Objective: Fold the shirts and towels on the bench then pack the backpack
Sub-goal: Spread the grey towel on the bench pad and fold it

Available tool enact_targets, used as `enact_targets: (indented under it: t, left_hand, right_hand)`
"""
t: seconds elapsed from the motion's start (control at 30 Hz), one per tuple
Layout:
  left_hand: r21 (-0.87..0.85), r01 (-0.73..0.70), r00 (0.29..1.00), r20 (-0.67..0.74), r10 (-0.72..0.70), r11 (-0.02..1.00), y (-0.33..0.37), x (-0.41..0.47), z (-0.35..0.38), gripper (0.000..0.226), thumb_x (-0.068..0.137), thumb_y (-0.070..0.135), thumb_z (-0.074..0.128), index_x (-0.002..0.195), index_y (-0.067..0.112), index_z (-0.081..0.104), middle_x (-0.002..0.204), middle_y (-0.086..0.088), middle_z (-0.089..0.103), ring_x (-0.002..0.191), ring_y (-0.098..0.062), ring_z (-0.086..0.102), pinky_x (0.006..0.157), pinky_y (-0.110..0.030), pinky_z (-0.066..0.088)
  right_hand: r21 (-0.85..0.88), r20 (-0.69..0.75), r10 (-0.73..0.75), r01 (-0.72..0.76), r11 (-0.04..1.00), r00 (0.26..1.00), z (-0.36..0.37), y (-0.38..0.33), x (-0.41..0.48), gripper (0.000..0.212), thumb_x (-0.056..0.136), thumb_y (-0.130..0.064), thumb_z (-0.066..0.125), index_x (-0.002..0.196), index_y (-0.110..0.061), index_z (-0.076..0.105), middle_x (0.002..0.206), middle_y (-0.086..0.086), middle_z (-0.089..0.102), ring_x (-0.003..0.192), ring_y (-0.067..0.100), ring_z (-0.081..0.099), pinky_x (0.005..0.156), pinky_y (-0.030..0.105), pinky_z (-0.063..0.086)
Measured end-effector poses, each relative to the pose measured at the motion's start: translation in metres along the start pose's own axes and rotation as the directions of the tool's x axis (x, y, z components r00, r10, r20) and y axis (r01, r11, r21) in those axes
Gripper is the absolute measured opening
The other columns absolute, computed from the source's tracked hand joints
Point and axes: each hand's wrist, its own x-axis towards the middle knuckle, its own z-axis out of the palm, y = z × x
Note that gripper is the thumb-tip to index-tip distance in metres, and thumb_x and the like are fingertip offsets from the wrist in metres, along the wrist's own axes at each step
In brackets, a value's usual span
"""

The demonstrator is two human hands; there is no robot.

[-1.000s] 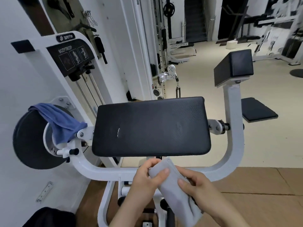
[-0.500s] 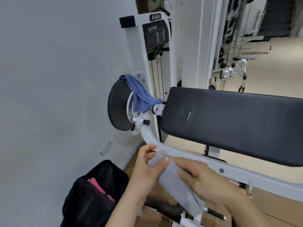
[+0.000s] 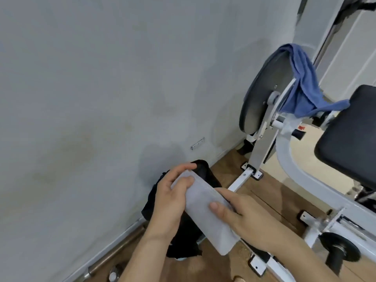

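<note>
A folded grey towel (image 3: pixel 205 208) is held between both my hands, over a black backpack (image 3: pixel 183 235) that stands on the wooden floor by the wall. My left hand (image 3: pixel 168 200) grips the towel's upper end, fingers curled over it. My right hand (image 3: pixel 242 216) holds its lower right side with the thumb on top. A blue towel (image 3: pixel 305 86) hangs draped over the machine's round black disc (image 3: pixel 258 94), to the left of the black bench pad (image 3: pixel 350 137). Most of the backpack is hidden behind my hands and the towel.
A grey wall (image 3: pixel 101 98) fills the left. The white frame (image 3: pixel 293 165) of the gym machine runs across the right, with floor brackets and a black roller (image 3: pixel 337 253) at the lower right. A metal bar (image 3: pixel 114 253) lies along the wall's base.
My view has swung left and down, away from the bench pad toward the wall and floor. Both hands still hold the grey towel, which is now over the backpack.
</note>
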Motion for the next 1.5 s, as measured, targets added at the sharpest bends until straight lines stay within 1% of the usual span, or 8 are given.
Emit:
enact_targets:
  t: [0.2, 0.5, 0.6, 0.73, 1.0, 1.23, 1.33, 1.5]
  left_hand:
    - [0.057, 0.131, 0.991, -0.048, -0.128, 0.99, -0.043, 0.03, -0.022, 0.013, 0.069, 0.023, 0.054, 0.068, 0.027, 0.066, 0.083, 0.008, 0.065, 0.085, -0.01, 0.057, 0.077, -0.028, 0.043]
    - [0.407, 0.173, 0.924, 0.248, -0.291, 0.897, -0.139, 0.149, -0.014, 0.049, 0.082, 0.026, 0.07, 0.12, 0.053, 0.055, 0.122, 0.032, 0.052, 0.116, 0.01, 0.045, 0.094, -0.022, 0.042]
    - [0.872, -0.169, 0.912, 0.315, -0.262, 0.46, -0.201, 0.193, -0.03, 0.057, 0.083, 0.016, 0.067, 0.133, 0.04, 0.05, 0.145, 0.019, 0.038, 0.134, -0.007, 0.03, 0.108, -0.031, 0.034]
    - [0.836, -0.548, 0.752, 0.475, -0.457, -0.033, -0.283, 0.227, -0.05, 0.083, 0.08, 0.01, 0.068, 0.147, 0.034, 0.026, 0.159, 0.001, 0.016, 0.147, -0.022, 0.005, 0.118, -0.052, 0.007]
    - [0.743, -0.668, 0.744, 0.668, -0.019, -0.036, -0.351, 0.231, -0.092, 0.037, 0.066, -0.001, 0.057, 0.092, 0.025, 0.064, 0.096, 0.001, 0.06, 0.11, -0.024, 0.049, 0.105, -0.05, 0.035]
    - [0.724, -0.689, 0.709, 0.68, 0.185, -0.019, -0.357, 0.227, -0.107, 0.028, 0.095, 0.006, 0.04, 0.082, 0.023, 0.059, 0.083, 0.0, 0.059, 0.101, -0.021, 0.053, 0.109, -0.048, 0.032]
    - [0.729, -0.684, 0.719, 0.681, 0.138, -0.026, -0.353, 0.23, -0.101, 0.024, 0.086, 0.002, 0.04, 0.085, 0.022, 0.053, 0.084, 0.001, 0.057, 0.099, -0.022, 0.055, 0.106, -0.051, 0.031]
    - [0.722, -0.691, 0.723, 0.69, -0.03, -0.046, -0.357, 0.241, -0.091, 0.039, 0.069, 0.0, 0.039, 0.095, 0.024, 0.056, 0.098, 0.001, 0.059, 0.106, -0.024, 0.056, 0.104, -0.053, 0.027]
  right_hand:
    - [0.151, 0.213, 0.115, -0.149, 0.977, 0.97, 0.003, 0.045, 0.065, 0.024, 0.094, -0.038, 0.057, 0.115, -0.029, 0.064, 0.109, 0.001, 0.066, 0.1, 0.016, 0.063, 0.087, 0.033, 0.051]
    - [-0.059, 0.159, 0.353, -0.348, 0.936, 0.922, -0.058, 0.177, 0.159, 0.022, 0.081, -0.025, 0.077, 0.091, -0.041, 0.066, 0.094, -0.026, 0.066, 0.089, -0.006, 0.059, 0.076, 0.019, 0.047]
    - [0.083, 0.043, 0.49, -0.492, 0.867, 0.871, -0.074, 0.232, 0.179, 0.025, 0.081, -0.016, 0.077, 0.089, -0.036, 0.065, 0.093, -0.016, 0.068, 0.085, -0.006, 0.061, 0.075, 0.018, 0.047]
    - [0.357, 0.089, 0.619, -0.605, 0.712, 0.78, -0.061, 0.291, 0.208, 0.031, 0.086, -0.007, 0.068, 0.112, -0.024, 0.067, 0.108, 0.004, 0.072, 0.095, 0.018, 0.069, 0.083, 0.037, 0.054]
    - [0.663, 0.414, 0.45, -0.601, 0.447, 0.791, 0.045, 0.361, 0.305, 0.048, 0.079, -0.009, 0.067, 0.126, -0.011, 0.061, 0.12, 0.011, 0.068, 0.11, 0.026, 0.065, 0.092, 0.036, 0.055]
    - [0.522, 0.295, 0.564, -0.625, 0.581, 0.771, 0.142, 0.377, 0.36, 0.022, 0.086, -0.004, 0.068, 0.106, -0.013, 0.065, 0.107, 0.009, 0.069, 0.095, 0.023, 0.066, 0.09, 0.04, 0.055]
    - [0.502, 0.311, 0.544, -0.62, 0.603, 0.78, 0.153, 0.373, 0.371, 0.019, 0.086, -0.003, 0.067, 0.102, -0.013, 0.064, 0.1, 0.008, 0.067, 0.093, 0.023, 0.063, 0.093, 0.045, 0.053]
    - [0.791, 0.393, 0.463, -0.549, 0.27, 0.794, 0.098, 0.391, 0.35, 0.047, 0.084, -0.003, 0.062, 0.13, -0.009, 0.055, 0.122, 0.013, 0.064, 0.11, 0.028, 0.063, 0.093, 0.04, 0.053]
